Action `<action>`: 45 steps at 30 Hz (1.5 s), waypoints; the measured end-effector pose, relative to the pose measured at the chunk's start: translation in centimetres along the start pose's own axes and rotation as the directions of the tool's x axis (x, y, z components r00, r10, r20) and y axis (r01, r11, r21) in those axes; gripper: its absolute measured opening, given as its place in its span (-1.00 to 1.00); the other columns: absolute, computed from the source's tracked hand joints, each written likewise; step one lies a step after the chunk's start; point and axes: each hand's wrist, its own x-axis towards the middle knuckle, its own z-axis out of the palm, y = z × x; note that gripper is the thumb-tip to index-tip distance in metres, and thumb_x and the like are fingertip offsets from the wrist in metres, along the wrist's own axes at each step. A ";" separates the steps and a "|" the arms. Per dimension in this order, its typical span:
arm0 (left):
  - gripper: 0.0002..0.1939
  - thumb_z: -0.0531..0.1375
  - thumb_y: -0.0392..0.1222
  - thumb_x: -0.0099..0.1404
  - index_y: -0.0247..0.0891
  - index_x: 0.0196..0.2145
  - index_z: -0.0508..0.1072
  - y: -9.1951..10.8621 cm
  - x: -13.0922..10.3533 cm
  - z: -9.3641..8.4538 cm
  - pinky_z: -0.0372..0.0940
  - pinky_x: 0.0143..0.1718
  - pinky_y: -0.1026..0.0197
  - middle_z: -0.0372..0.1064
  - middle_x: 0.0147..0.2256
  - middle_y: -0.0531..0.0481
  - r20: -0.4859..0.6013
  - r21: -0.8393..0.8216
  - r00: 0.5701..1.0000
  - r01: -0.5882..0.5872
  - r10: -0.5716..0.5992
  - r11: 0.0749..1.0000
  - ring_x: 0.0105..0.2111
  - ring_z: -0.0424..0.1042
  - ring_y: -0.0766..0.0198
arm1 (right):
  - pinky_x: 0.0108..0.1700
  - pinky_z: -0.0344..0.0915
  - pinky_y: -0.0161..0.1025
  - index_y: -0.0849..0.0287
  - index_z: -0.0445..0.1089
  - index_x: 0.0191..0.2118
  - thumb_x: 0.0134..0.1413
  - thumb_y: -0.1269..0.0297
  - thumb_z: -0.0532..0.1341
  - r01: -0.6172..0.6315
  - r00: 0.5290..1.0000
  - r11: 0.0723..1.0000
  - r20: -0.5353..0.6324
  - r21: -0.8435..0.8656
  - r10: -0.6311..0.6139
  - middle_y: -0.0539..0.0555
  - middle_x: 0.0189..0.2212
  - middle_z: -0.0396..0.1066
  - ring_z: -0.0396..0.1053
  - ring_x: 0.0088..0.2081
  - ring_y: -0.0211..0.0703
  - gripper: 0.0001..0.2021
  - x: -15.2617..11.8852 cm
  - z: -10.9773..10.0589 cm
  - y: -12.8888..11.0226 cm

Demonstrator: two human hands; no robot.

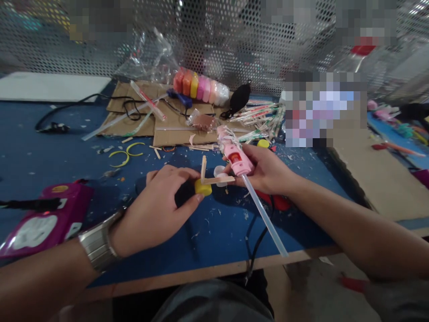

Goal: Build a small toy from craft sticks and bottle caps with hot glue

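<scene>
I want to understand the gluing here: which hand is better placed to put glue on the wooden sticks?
Probably the right hand: it grips the pink glue gun beside the wooden sticks. The left hand is busy holding the yellow cap.

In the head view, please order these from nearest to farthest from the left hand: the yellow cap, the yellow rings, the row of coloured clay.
1. yellow cap: touching the left hand at its fingertips.
2. yellow rings: on the blue table, beyond the hand, slightly left.
3. row of coloured clay: far back, by the mesh wall.
</scene>
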 end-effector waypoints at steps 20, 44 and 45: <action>-0.76 0.23 -0.01 0.37 -0.08 -0.06 0.56 -0.3 0.1 0.0 0.24 0.07 -0.31 0.65 -0.04 -0.09 0.004 0.092 1.000 -0.004 0.003 0.996 0.04 0.52 -0.23 | -0.16 0.54 -0.10 0.09 0.52 -0.09 -0.06 -0.21 0.64 0.037 0.999 0.985 0.018 -0.169 -0.034 0.08 -0.30 0.57 0.58 -0.17 0.14 -0.41 0.0 -0.4 -1.1; -0.73 0.25 0.00 0.37 -0.06 -0.02 0.53 -0.1 0.1 -0.1 0.26 0.09 -0.35 0.63 0.01 -0.12 0.002 0.102 1.000 -0.011 0.011 0.995 0.07 0.51 -0.23 | -0.13 0.61 0.00 0.07 0.53 -0.09 -0.15 -0.08 0.71 -0.030 0.999 0.999 0.033 -0.043 0.031 0.12 -0.22 0.64 0.62 -0.10 0.22 -0.41 -0.1 -0.5 -1.2; -0.72 0.25 0.00 0.37 -0.06 -0.01 0.53 -0.1 0.1 0.0 0.26 0.10 -0.35 0.63 0.02 -0.12 0.003 0.097 1.000 -0.013 0.012 0.995 0.08 0.51 -0.22 | -0.11 0.62 0.01 0.07 0.53 -0.08 -0.14 -0.06 0.71 -0.031 0.999 0.999 0.036 -0.025 0.032 0.13 -0.19 0.65 0.64 -0.10 0.21 -0.41 -0.1 -0.5 -1.2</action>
